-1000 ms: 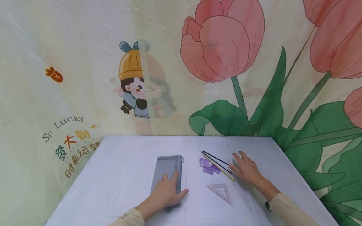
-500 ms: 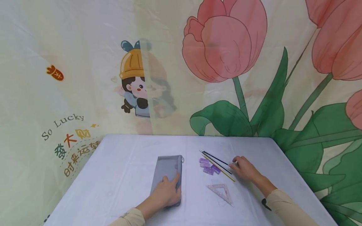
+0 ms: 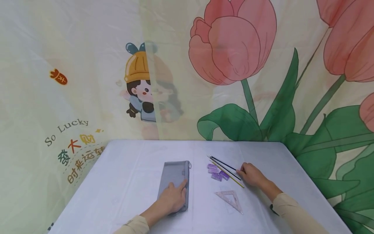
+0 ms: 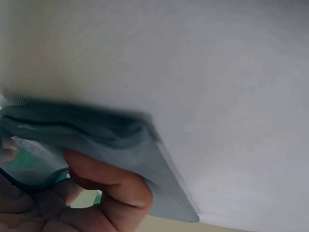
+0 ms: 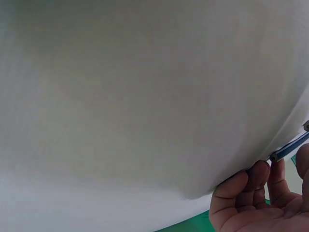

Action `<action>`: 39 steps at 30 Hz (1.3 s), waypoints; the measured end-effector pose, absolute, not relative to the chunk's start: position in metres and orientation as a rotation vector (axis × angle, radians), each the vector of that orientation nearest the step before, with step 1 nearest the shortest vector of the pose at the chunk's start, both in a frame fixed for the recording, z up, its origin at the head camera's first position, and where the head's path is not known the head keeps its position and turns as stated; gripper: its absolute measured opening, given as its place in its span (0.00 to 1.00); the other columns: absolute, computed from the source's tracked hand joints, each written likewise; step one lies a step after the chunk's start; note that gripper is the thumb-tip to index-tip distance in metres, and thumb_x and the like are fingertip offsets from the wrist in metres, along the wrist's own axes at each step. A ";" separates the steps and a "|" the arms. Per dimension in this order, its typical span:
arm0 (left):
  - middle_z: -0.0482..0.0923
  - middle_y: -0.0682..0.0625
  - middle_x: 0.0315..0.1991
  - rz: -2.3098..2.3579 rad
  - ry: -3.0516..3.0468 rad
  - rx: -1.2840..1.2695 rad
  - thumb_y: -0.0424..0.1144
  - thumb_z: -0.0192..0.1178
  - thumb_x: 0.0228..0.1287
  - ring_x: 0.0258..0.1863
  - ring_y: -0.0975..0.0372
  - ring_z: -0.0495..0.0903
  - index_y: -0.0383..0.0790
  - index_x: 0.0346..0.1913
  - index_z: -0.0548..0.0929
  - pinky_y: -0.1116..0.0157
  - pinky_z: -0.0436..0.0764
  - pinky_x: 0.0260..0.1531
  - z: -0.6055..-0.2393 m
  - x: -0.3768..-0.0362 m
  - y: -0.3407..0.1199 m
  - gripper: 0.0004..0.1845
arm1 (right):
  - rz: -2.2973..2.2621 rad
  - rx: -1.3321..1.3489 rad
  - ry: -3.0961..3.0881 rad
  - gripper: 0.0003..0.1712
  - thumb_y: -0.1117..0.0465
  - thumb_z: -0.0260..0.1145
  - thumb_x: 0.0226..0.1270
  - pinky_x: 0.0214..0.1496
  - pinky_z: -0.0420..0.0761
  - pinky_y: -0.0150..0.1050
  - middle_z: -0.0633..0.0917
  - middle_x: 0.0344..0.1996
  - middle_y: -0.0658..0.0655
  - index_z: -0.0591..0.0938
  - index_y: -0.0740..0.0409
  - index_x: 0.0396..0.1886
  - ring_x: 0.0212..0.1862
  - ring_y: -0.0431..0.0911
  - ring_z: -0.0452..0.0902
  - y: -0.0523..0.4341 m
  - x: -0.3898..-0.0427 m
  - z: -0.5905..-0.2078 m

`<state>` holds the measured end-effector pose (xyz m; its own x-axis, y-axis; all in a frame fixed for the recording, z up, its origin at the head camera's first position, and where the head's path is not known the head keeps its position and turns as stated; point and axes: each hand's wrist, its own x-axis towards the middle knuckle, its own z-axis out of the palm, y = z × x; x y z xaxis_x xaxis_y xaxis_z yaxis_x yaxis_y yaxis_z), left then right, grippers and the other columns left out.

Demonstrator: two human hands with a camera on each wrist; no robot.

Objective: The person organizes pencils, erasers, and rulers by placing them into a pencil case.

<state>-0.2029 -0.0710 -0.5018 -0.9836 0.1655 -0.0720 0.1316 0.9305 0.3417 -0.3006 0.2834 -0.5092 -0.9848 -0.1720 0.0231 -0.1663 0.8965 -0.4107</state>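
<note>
nearest the wearer: two cream sleeves (image 3: 287,211) entering from the lower edge; left hand (image 3: 172,199) lying on the near end of a grey mesh pencil pouch (image 3: 174,177), fingers laid along the top with the forefinger out straight, the wrist view showing the thumb (image 4: 108,181) curled under the pouch's edge so the fabric is pinched between thumb and fingers; pouch lying lengthways at the middle of the table (image 3: 128,182), its zip pull at the far right corner; clear set square (image 3: 230,200) flat on the cloth, right of the pouch and near the front; right hand (image 3: 252,175) further back, fingers curled, fingertips (image 5: 263,171) closing on the near ends of the pencils (image 3: 225,166); whether the pencils are lifted cannot be told; pencils fanned diagonally, dark and yellow; four purple erasers (image 3: 217,172) clustered just left of the pencils, between them and the pouch; white tablecloth throughout; behind the table, a printed backdrop (image 3: 233,48) with pink tulips and a cartoon figure in a yellow hat.
</note>
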 end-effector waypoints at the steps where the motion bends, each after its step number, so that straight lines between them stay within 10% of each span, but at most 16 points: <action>1: 0.73 0.25 0.50 0.528 2.983 0.235 0.48 0.43 0.76 0.32 0.48 0.79 0.51 0.72 0.70 0.47 0.81 0.37 -0.502 -0.204 -0.072 0.25 | -0.646 -0.276 3.053 0.13 0.56 0.64 0.71 0.32 0.71 0.38 0.75 0.27 0.53 0.75 0.60 0.30 0.30 0.44 0.69 0.283 -0.301 -0.509; 19: 0.73 0.26 0.46 0.515 2.952 0.214 0.43 0.47 0.72 0.26 0.51 0.74 0.50 0.71 0.71 0.52 0.78 0.26 -0.499 -0.199 -0.072 0.25 | -0.507 -0.302 3.057 0.15 0.54 0.67 0.68 0.30 0.70 0.37 0.74 0.24 0.51 0.73 0.56 0.28 0.28 0.43 0.68 0.279 -0.300 -0.510; 26: 0.69 0.20 0.57 0.689 2.872 0.192 0.48 0.42 0.77 0.46 0.36 0.80 0.50 0.73 0.68 0.38 0.80 0.44 -0.499 -0.205 -0.081 0.25 | -0.492 -0.278 3.058 0.17 0.51 0.68 0.68 0.30 0.70 0.37 0.75 0.24 0.51 0.74 0.56 0.26 0.28 0.43 0.68 0.280 -0.304 -0.510; 39: 0.64 0.25 0.69 0.968 2.656 0.237 0.48 0.37 0.79 0.70 0.27 0.55 0.52 0.75 0.64 0.25 0.56 0.60 -0.490 -0.213 -0.099 0.26 | -0.558 -0.375 3.062 0.14 0.55 0.69 0.66 0.28 0.70 0.35 0.76 0.20 0.48 0.76 0.55 0.26 0.26 0.41 0.68 0.289 -0.302 -0.508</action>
